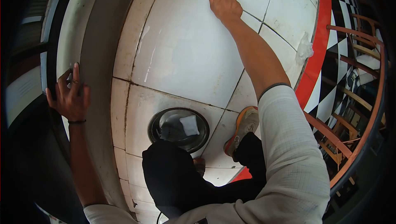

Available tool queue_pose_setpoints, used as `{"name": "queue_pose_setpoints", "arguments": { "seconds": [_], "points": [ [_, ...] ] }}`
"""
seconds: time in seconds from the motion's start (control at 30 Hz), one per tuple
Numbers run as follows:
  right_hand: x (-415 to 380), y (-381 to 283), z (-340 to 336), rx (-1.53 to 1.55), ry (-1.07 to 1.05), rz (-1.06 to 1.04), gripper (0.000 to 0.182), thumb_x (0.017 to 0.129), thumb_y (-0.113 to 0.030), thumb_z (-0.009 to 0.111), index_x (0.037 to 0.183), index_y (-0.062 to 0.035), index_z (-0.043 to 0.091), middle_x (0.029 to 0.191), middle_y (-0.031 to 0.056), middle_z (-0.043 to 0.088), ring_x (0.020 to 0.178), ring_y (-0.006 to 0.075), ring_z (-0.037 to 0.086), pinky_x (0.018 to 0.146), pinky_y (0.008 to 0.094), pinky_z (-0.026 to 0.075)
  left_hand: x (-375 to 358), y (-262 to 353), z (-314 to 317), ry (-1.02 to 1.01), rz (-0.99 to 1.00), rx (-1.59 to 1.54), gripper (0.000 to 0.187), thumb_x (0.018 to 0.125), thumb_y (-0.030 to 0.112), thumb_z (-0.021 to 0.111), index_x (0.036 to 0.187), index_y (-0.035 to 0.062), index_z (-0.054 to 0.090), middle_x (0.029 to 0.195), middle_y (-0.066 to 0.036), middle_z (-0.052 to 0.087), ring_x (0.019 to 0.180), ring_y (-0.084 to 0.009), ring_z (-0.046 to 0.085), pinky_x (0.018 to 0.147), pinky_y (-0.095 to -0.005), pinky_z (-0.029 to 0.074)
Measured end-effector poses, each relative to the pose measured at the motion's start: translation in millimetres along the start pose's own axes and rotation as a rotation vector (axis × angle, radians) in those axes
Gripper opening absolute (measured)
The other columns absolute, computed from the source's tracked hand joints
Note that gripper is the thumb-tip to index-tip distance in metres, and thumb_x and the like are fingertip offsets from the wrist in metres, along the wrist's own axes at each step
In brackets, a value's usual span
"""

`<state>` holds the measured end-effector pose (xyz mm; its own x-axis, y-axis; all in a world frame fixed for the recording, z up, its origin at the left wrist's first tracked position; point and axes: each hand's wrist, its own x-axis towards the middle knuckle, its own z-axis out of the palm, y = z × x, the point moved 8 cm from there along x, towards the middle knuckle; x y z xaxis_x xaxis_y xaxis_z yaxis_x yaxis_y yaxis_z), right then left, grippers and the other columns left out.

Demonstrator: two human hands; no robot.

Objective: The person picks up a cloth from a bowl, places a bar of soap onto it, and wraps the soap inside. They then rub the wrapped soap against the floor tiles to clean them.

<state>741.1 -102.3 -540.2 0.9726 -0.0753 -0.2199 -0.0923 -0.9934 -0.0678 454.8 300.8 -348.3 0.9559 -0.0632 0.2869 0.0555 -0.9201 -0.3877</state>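
My right hand point(226, 7) is closed in a fist against the white floor tile point(189, 38). Something pale shows at its knuckles, mostly hidden by the fingers. Wet white streaks run down the tile to the left of that arm. My left hand point(70, 94) rests with fingers spread on a pale rounded ledge point(78, 26), holding nothing that I can see. Near my knee stands a round metal bowl point(153, 127). In it lies a white squarish pad point(189, 125), apparently in some liquid.
A crumpled clear plastic bag point(305, 48) lies by the red border strip point(315, 55). Beyond it are an orange metal railing point(330, 135), checkered tiles and wooden furniture. My shoe point(245, 129) is planted right of the bowl. Dark grout lines divide the tiles.
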Motion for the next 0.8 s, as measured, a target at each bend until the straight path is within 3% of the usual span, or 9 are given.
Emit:
{"name": "queue_pose_setpoints", "arguments": {
  "seconds": [0.17,0.27,0.37,0.5,0.57,0.77,0.8],
  "points": [
    [-50,4,5,-0.032,-0.021,-0.068,0.055,0.097,-0.058,0.047,0.102,-0.0034,0.052,0.08,0.0132,0.071,0.074,0.0293,0.072,0.059,0.0427,0.057,1,-2,-4,-0.028,-0.024,-0.023,0.065,0.074,0.028,0.065,0.137,0.0402,0.057,0.119,0.009,0.063,0.107,-0.0083,0.061,0.117,-0.0509,0.017],
    [-122,31,19,-0.094,-0.113,-0.101,0.054,0.097,-0.056,0.047,0.098,-0.002,0.048,0.069,0.0134,0.068,0.062,0.0298,0.071,0.055,0.0413,0.056,1,0,-6,-0.022,-0.014,-0.046,0.066,0.075,0.027,0.065,0.139,0.0403,0.055,0.12,0.008,0.062,0.108,-0.0088,0.06,0.117,-0.0515,0.018],
    [-143,43,28,-0.099,-0.172,-0.084,0.053,0.098,-0.055,0.047,0.096,-0.0021,0.048,0.07,0.0152,0.069,0.063,0.0304,0.071,0.054,0.0417,0.055,2,0,-6,-0.014,-0.02,-0.042,0.065,0.075,0.026,0.065,0.138,0.0406,0.056,0.119,0.009,0.063,0.107,-0.0084,0.061,0.117,-0.0506,0.02],
    [-104,23,17,-0.027,-0.161,-0.053,0.052,0.097,-0.054,0.048,0.096,-0.0023,0.052,0.071,0.0158,0.069,0.067,0.0305,0.071,0.055,0.0422,0.055,2,1,-5,0.018,-0.021,-0.003,0.062,0.076,0.027,0.065,0.136,0.0414,0.059,0.117,0.012,0.064,0.101,-0.0064,0.062,0.116,-0.0479,0.02],
    [-75,5,9,0.036,-0.049,-0.066,0.049,0.096,-0.05,0.052,0.091,-0.0011,0.053,0.069,0.0174,0.067,0.065,0.0344,0.069,0.055,0.0443,0.055,1,-1,3,0.01,-0.024,-0.026,0.061,0.076,0.031,0.064,0.135,0.0427,0.058,0.116,0.012,0.064,0.1,-0.0062,0.062,0.116,-0.0477,0.018],
    [-17,-13,-4,0.043,-0.064,-0.034,0.066,0.1,-0.059,0.033,0.104,0.0012,0.06,0.096,0.0229,0.071,0.093,0.0373,0.07,0.077,0.047,0.055,2,1,-3,-0.038,-0.021,-0.041,0.067,0.075,0.03,0.066,0.14,0.0407,0.053,0.121,0.009,0.061,0.104,-0.0094,0.061,0.116,-0.0487,0.02],
    [-8,-14,-4,0.117,-0.127,-0.064,0.064,0.1,-0.058,0.032,0.102,-0.0004,0.059,0.097,0.0213,0.069,0.086,0.0341,0.069,0.071,0.0448,0.054,1,-3,-3,-0.069,-0.028,-0.053,0.07,0.075,0.029,0.067,0.142,0.0404,0.051,0.123,0.008,0.06,0.106,-0.0099,0.06,0.116,-0.0493,0.021]
  ]
}}
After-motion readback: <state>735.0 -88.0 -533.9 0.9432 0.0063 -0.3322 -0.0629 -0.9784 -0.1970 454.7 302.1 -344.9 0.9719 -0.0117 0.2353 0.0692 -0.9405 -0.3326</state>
